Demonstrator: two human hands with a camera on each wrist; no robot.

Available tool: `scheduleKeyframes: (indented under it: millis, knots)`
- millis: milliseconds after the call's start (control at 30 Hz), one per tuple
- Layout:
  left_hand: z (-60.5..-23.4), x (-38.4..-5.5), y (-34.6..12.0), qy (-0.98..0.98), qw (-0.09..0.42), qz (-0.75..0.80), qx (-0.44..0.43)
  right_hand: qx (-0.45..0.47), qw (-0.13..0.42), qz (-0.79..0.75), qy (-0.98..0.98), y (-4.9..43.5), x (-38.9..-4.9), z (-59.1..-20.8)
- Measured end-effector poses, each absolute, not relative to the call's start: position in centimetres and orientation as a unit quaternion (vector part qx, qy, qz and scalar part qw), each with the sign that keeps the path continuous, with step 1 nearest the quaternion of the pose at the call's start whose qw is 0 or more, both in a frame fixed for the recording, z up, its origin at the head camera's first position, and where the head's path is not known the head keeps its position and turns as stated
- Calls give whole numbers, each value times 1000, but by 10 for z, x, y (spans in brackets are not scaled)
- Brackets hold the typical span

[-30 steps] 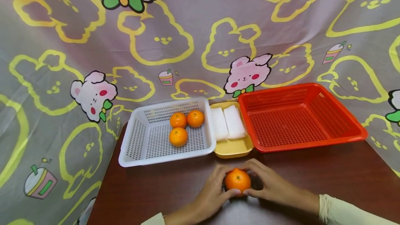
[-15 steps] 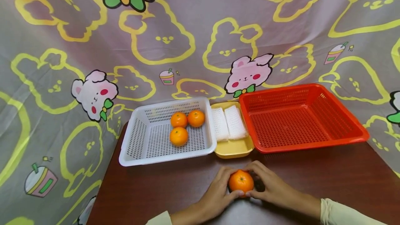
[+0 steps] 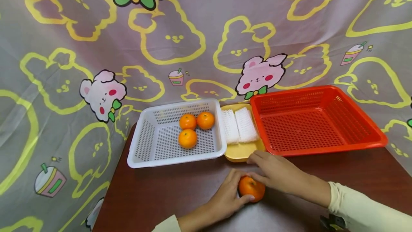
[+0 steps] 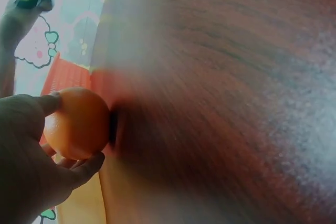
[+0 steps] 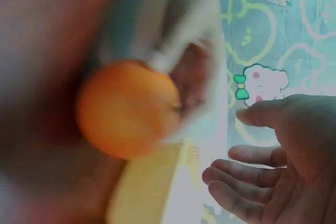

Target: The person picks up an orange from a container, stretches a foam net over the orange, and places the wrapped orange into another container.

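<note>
On the dark wooden table, an orange (image 3: 252, 189) sits in the grip of my left hand (image 3: 225, 197), thumb at its near side and fingers round its far side. The left wrist view shows the same orange (image 4: 79, 124) between thumb and fingers. My right hand (image 3: 276, 172) is off the orange and just above it, fingers reaching toward the front edge of the yellow tray (image 3: 239, 152). Its fingers (image 5: 247, 174) are extended and hold nothing in the right wrist view. White foam net sleeves (image 3: 246, 124) lie in the tray in two stacks.
A white basket (image 3: 176, 160) with three oranges (image 3: 188, 139) stands left of the tray. To its right is a red basket (image 3: 322, 149). A printed cloth (image 3: 206, 28) hangs behind them.
My right hand has let go of the orange and moved up and forward toward the yellow tray. My left hand keeps hold of the orange. The head view has shifted slightly.
</note>
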State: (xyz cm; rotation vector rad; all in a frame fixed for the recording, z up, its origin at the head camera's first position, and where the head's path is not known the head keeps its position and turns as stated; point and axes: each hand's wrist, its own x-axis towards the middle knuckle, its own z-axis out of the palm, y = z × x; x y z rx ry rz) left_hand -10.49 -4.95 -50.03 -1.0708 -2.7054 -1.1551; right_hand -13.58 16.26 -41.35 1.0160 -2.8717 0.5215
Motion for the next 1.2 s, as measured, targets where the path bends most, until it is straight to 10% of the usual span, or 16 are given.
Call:
scheduleKeyframes:
  millis: [567, 1200]
  knots:
    - [-498, -108, -46, -869, -28, -384, -309, 236, -62, 141, -959, 118, -306, -386]
    - [-493, -109, -47, -873, -56, -389, -289, -8, -197, 329, -924, 90, -316, -416]
